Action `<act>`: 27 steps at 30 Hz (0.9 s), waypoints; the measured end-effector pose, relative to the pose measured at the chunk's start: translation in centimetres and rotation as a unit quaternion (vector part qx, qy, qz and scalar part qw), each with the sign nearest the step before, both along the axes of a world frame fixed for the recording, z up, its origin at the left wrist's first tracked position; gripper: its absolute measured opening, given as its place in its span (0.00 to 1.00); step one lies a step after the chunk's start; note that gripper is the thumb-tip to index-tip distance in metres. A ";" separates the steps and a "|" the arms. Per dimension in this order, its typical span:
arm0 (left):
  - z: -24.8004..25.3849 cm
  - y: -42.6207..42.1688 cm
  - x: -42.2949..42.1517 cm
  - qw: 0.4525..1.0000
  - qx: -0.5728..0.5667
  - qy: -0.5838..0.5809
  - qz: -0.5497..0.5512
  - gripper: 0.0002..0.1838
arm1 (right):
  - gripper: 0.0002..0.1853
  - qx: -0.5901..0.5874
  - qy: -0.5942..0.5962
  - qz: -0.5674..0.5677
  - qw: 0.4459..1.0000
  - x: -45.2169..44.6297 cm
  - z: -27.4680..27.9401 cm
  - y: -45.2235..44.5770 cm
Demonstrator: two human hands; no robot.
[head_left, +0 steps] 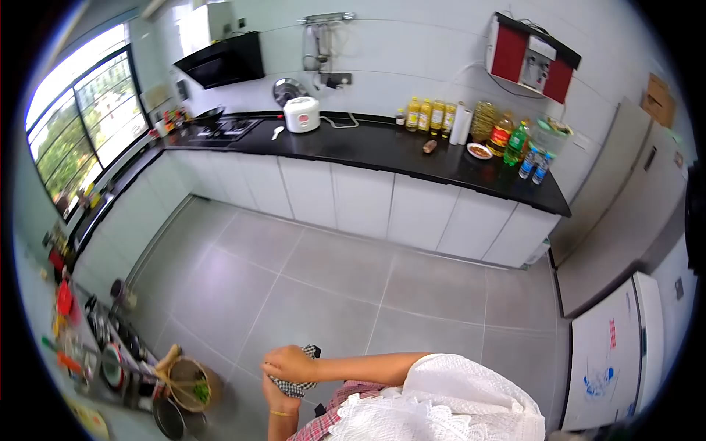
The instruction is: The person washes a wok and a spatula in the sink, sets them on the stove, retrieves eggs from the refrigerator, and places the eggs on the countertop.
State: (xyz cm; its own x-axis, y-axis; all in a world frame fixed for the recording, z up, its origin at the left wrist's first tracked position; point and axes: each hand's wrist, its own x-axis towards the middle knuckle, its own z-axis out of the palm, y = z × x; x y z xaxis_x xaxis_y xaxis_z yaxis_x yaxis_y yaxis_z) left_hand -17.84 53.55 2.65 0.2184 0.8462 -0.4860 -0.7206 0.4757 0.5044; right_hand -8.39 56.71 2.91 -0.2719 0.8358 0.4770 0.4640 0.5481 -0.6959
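Observation:
A black-and-white checked cloth (293, 385) is bunched between my two hands at the lower middle of the view, close to my body. My right hand (291, 364) is closed over its upper part, fingers curled toward the left. Just below, my left hand (278, 397), with a yellow band at the wrist, is closed against the cloth's left side. The hands touch or nearly touch each other. Much of the cloth and the left fingers are hidden by the right hand.
A woven basket (209, 389) with greens stands at lower left beside a crowded rack (129, 367). Across the tiled floor (331, 268) runs a black counter (353, 147) with a rice cooker (302, 115) and several oil bottles (425, 116). A fridge (614, 206) and white freezer (607, 353) stand right.

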 end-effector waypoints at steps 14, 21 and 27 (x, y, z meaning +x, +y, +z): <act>-3.2 38.0 -11.8 0.993 0.014 -0.049 0.102 0.15 | 0.11 0.034 -0.039 0.131 0.990 -10.6 -2.8 40.3; -2.0 54.3 -19.4 0.975 -0.006 -0.090 0.202 0.14 | 0.12 -0.259 0.026 0.185 0.947 -18.0 1.2 58.6; -6.9 68.3 -29.2 0.973 0.019 -0.163 0.165 0.20 | 0.08 -0.418 0.154 0.196 0.873 -26.4 1.5 70.8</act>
